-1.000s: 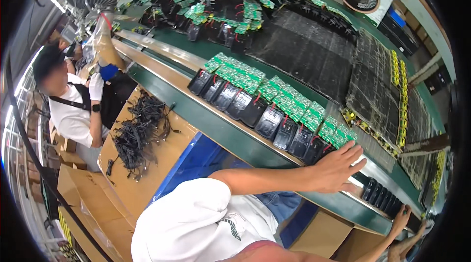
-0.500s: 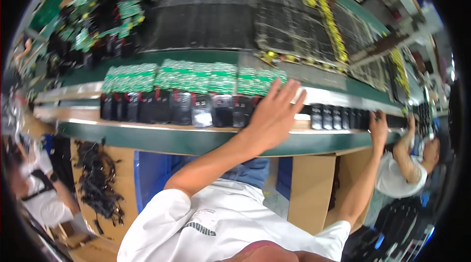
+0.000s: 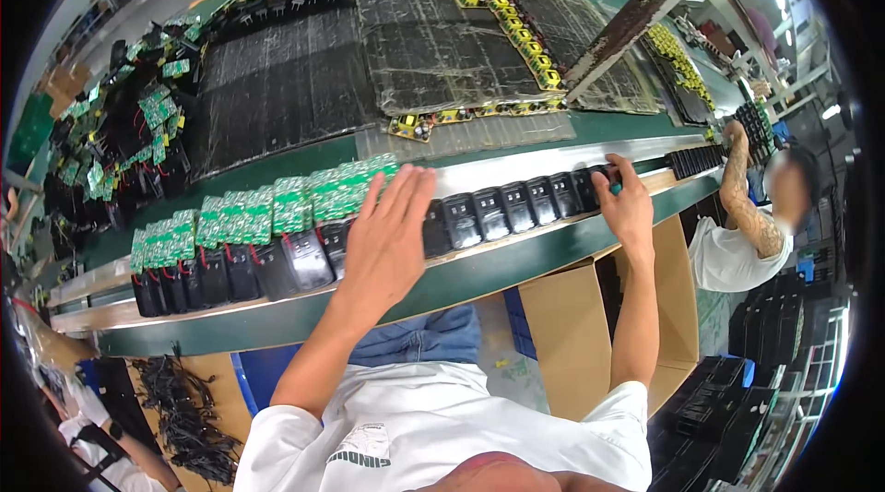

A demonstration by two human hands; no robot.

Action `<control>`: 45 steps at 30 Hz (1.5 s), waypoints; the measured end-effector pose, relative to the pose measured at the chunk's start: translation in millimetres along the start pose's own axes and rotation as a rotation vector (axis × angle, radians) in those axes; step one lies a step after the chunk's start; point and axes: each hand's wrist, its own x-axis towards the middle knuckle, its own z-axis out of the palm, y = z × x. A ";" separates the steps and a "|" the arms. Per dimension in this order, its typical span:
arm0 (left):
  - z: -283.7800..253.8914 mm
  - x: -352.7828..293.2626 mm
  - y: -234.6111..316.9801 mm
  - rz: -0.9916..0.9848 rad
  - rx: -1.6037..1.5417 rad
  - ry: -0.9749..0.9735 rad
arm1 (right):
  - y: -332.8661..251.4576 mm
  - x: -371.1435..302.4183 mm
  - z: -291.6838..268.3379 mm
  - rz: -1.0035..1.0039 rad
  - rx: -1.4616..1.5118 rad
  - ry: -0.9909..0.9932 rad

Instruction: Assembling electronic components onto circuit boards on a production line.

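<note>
A green bench (image 3: 479,275) is lined near its front edge with a row of black cases (image 3: 493,211). Behind the row, a black mat (image 3: 277,86) is spread and a rusty post (image 3: 618,35) is set; below it, a cardboard box (image 3: 572,326) and tangled cables (image 3: 189,418) are seen. Circuit boards (image 3: 290,206) are laid along the row's left part. The row's middle is partly hidden by the left hand (image 3: 392,238), whose fingers are stretched out, slightly apart. The row's right end is touched by the bent fingers of the right hand (image 3: 627,211); whether they are clamped on a case cannot be told. There, a small green piece (image 3: 615,189) is seen at the thumb.
</note>
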 end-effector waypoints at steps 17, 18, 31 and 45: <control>2.8 184.6 17.2 0.419 0.078 -0.028 | -35.3 -46.6 -30.3 -0.068 0.798 0.235; 34.6 215.9 19.4 0.406 0.064 -0.040 | -32.7 -51.5 -31.4 -0.035 1.043 0.223; 184.5 306.7 33.7 0.301 0.022 -0.059 | 0.9 -127.0 -35.2 0.169 0.951 0.257; -48.6 130.0 62.5 0.209 -0.779 -0.492 | -110.5 -48.5 -21.1 -0.395 0.985 0.134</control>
